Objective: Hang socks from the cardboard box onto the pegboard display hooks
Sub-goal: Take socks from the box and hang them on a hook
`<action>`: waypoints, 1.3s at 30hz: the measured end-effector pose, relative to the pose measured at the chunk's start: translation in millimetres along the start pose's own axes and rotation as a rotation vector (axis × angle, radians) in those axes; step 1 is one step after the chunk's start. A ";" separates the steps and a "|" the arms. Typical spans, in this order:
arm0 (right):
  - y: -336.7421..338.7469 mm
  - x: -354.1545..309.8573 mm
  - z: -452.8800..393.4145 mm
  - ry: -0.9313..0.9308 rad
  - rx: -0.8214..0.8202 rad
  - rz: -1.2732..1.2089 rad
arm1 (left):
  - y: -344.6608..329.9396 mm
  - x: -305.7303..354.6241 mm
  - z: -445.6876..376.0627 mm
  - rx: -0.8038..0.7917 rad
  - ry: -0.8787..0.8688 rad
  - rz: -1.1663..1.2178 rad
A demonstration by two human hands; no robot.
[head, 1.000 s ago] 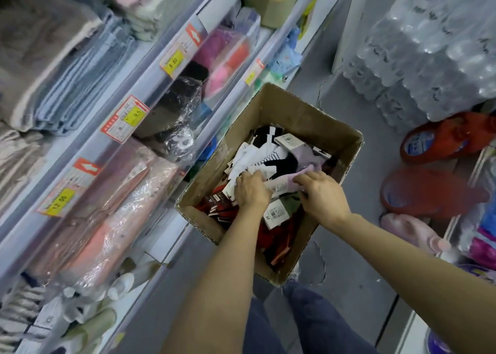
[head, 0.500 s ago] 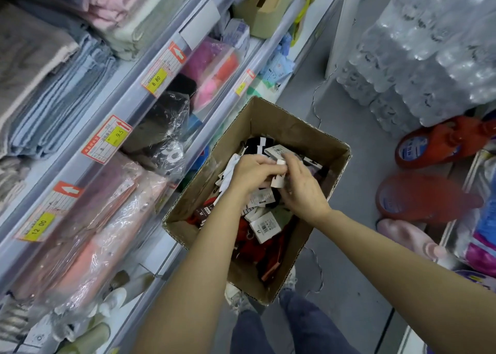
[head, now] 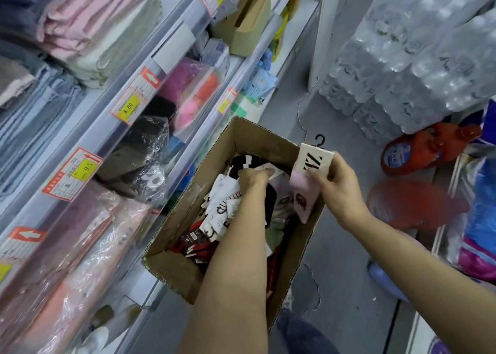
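An open cardboard box [head: 188, 235] stands on the floor by the shelf, full of carded socks [head: 222, 208] in white, black and red. My right hand [head: 336, 184] grips a pale pink sock pair [head: 306, 198] by its cream card with a black hook, lifted above the box's right rim. My left hand [head: 253, 178] reaches down into the box, fingers curled among the socks; whether it holds one I cannot tell. No pegboard is in view.
Shelves [head: 150, 90] with folded towels, bagged goods and price tags run along the left. Packs of water bottles [head: 418, 58] are stacked at the upper right. Red detergent bottles [head: 421, 149] lie on the floor at the right. Grey floor [head: 335, 246] shows between.
My right hand has lifted a pink sock pair out of the box and moved it to the right. My left hand has dropped back among the socks. The view has tilted up the aisle.
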State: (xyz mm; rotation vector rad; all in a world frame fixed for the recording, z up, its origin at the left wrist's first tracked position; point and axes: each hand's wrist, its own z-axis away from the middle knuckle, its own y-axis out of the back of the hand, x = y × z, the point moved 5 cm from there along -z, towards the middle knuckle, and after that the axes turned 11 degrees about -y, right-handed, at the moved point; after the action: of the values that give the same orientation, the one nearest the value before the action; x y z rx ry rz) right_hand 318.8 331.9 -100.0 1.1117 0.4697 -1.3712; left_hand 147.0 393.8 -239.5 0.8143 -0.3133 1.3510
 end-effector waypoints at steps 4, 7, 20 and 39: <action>7.9 -2.4 -3.1 -0.024 0.011 -0.104 | -12.4 10.5 2.3 0.143 -0.086 0.005; 8.5 -2.3 -3.3 -0.056 0.009 -0.155 | -11.3 4.3 6.7 0.112 -0.061 0.136; -30.1 -69.8 38.0 0.031 -0.175 -0.164 | 135.7 37.5 109.7 0.037 -0.404 0.580; -137.3 -153.9 284.2 0.280 -0.502 -0.277 | 397.6 -45.1 333.1 0.363 -0.672 0.727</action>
State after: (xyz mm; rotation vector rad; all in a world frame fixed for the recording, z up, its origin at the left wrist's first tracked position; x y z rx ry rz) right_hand 67.7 200.7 107.5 0.8400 1.1395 -1.2357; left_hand -155.6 136.2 96.9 1.5554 -0.9786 1.7980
